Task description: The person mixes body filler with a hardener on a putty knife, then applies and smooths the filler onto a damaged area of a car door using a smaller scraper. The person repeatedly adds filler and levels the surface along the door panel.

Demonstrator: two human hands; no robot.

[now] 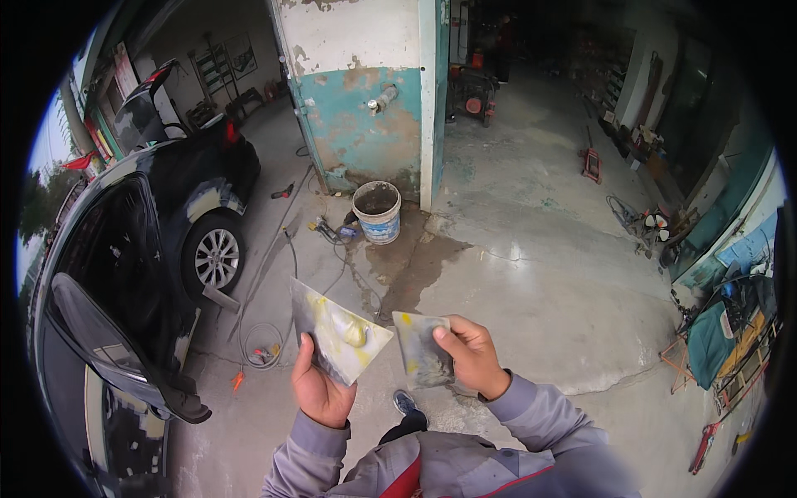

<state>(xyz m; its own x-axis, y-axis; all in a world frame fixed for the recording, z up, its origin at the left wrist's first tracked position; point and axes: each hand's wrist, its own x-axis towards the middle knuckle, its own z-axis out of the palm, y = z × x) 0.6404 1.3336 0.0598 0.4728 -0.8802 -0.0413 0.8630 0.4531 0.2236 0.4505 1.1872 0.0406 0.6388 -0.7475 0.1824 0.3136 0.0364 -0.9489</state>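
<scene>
In my left hand [322, 397] is a thin flat mixing plate [317, 322], tilted, its pale face smeared grey and yellow. A lump of yellow-and-white putty [354, 332] sits on it. The thumb presses on the plate's near edge; most of the fingers are behind it. My right hand [476, 355] grips a squarish grey putty spreader [421, 358], thumb on its face, with yellow smears at its upper corner. Plate and spreader are held close side by side, with a narrow gap between them.
A dark car [149, 191] with an open door [108, 332] stands at left. Ahead, a white bucket [378, 217] rests by a peeling wall [357, 124], near wet concrete. Cables and an air hose [249, 336] cross the floor. A red floor jack [591, 164] stands right.
</scene>
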